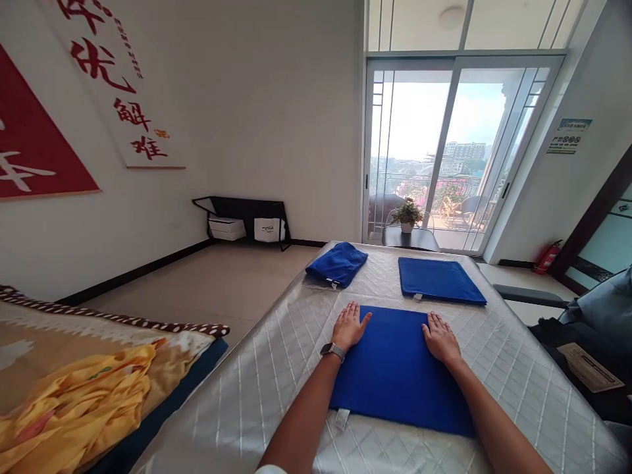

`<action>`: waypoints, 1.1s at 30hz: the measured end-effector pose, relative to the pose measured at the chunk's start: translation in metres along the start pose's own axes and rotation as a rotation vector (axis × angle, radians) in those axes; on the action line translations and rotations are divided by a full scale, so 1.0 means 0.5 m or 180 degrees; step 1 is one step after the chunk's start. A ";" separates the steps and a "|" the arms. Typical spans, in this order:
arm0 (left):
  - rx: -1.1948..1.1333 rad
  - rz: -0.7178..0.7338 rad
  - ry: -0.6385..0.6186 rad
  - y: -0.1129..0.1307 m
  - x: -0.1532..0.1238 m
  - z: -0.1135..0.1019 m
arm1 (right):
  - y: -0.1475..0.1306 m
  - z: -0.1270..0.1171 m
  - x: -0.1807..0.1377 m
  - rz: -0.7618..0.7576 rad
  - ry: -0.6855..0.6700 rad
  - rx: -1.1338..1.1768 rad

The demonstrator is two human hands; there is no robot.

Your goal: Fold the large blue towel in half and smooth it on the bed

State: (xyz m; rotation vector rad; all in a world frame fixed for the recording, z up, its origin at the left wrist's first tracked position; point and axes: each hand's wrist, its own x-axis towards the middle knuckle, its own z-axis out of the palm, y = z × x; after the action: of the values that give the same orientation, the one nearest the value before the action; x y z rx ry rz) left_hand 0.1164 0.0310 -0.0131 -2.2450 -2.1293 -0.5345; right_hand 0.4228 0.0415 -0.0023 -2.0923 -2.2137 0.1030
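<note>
Through the head camera I have the blue cloth [402,368] lying flat on the silver quilted mattress [284,359], square in front of me between the two forearms. The left hand [349,327] lies palm down at its far left corner, fingers straight and nearly together, thumb angled out onto the fabric. The right hand [442,337] rests palm down at the far right corner, fingers straight with slight gaps between them, thumb turned inward. Neither hand pinches anything; both simply lie along the side edges.

I judge the cloth light and soft, probably a towel, with little stiffness of its own: lifted by one corner, it would likely sag and lose its neat outline. It looks matte, so I expect fair grip under the fingertips, while the shinier mattress beneath may let it slide. Nothing about it seems fragile. I can't count its layers from here; if it is folded, a hold should take every layer together. The two far corners, beside the hands, look like the best places to pinch, thumb on top and fingers underneath. I'd avoid tugging the small white label [342,419] at the near left edge.

Beyond lie a rumpled blue cloth [338,263] on the left and a neatly flat one [439,280] on the right.
</note>
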 end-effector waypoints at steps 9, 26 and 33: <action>-0.0035 -0.0019 0.0094 0.001 -0.003 -0.001 | -0.010 -0.020 -0.016 -0.0031 -0.0031 -0.0123; 0.0120 0.0096 0.0539 0.020 -0.014 -0.030 | 0.000 -0.001 -0.103 -0.0189 -0.0011 0.0093; -0.0136 0.1176 0.0011 0.181 -0.079 -0.027 | 0.000 -0.002 -0.102 -0.0188 0.0008 0.0156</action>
State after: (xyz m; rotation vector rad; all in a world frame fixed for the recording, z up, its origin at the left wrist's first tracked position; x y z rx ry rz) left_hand 0.1998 -0.0178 0.0105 -2.5685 -1.6507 -0.5678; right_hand 0.4257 -0.0094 -0.0025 -1.9993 -2.2456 0.1484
